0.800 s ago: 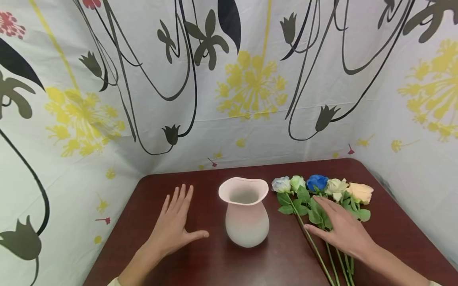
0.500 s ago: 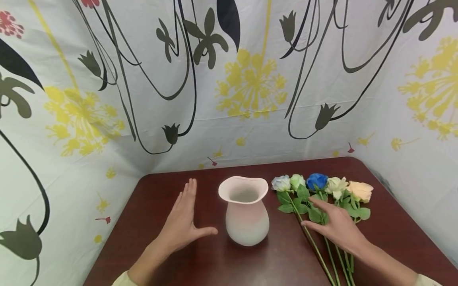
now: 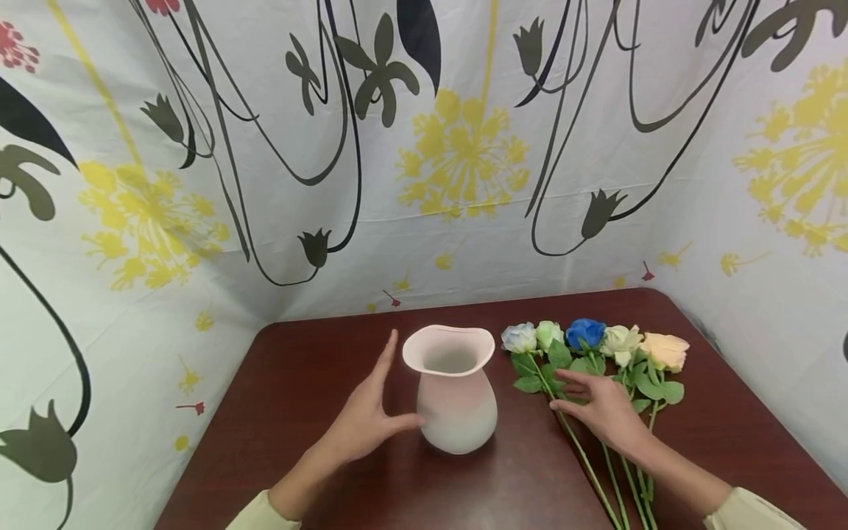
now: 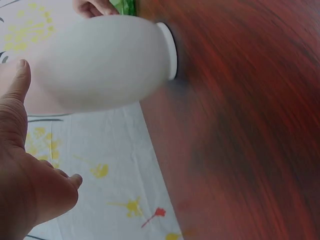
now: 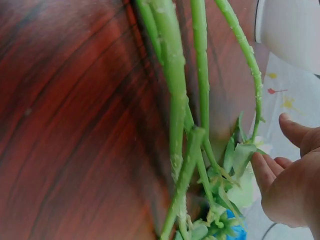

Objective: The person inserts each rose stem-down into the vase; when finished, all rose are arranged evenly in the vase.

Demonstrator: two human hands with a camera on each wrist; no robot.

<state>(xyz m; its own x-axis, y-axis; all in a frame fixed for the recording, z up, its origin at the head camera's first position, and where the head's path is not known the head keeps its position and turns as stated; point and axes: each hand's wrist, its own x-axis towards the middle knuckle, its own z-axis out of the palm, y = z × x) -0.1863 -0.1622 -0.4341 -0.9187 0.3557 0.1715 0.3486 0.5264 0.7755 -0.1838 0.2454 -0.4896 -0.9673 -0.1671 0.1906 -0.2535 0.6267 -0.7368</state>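
A pale pink vase (image 3: 456,401) with a wavy rim stands upright at the middle of the dark red table (image 3: 298,368). My left hand (image 3: 371,419) is just left of it, fingers straight and pointing away from me. Its thumb reaches the vase's side; in the left wrist view the thumb (image 4: 17,85) lies close beside the vase (image 4: 100,65). Several artificial roses (image 3: 586,335) lie side by side right of the vase, stems toward me. My right hand (image 3: 599,408) hovers over their leaves, fingers spread and holding nothing. The right wrist view shows the stems (image 5: 175,100) below the loosely bent fingers (image 5: 290,185).
Cloth printed with flowers (image 3: 464,162) walls the table at the back, left and right. Bare table top lies left of the vase and along the front edge. The table's right rear corner (image 3: 669,302) is rounded.
My left hand has slid right, turned on edge and come up to the vase. My right hand has drawn back a little, left and toward me, over the stems.
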